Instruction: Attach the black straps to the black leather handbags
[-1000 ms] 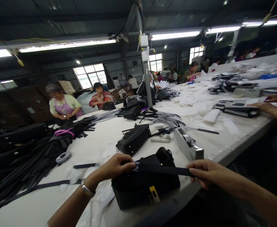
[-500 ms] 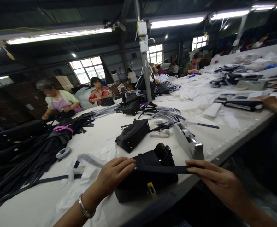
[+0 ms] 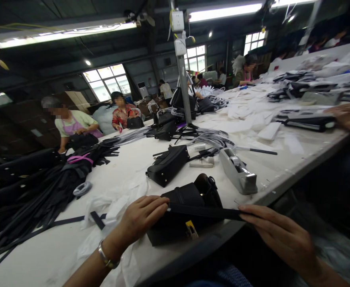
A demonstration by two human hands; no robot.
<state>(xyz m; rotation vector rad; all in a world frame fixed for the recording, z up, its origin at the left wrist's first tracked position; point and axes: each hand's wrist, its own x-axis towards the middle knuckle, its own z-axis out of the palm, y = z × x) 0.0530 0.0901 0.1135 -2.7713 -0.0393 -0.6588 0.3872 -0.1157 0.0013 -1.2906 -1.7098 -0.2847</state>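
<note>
A flat black strap [image 3: 201, 211] is stretched between my two hands, across the front of a black handbag [image 3: 181, 191] at the table's near edge. My left hand [image 3: 143, 213] pinches the strap's left end, with a bracelet on that wrist. The other end is between the thumb and fingers of my right hand [image 3: 278, 229]. Below the strap, a metal clasp [image 3: 192, 230] with a yellow piece on it shows on the bag. Part of the bag's front is dark and hidden behind the strap and my left hand.
A grey tape dispenser [image 3: 237, 171] stands right of the bag. Behind lies another black bag [image 3: 167, 165]. Many black straps [image 3: 52, 191] and a grey tape roll [image 3: 82, 189] lie left. A metal post [image 3: 183, 87] rises from the table. Several people work around it; a co-worker's hand [image 3: 342, 113] is at right.
My right hand has shifted slightly right and down with its strap end, so the strap slopes more. My left hand keeps its end. The camera view has moved slightly.
</note>
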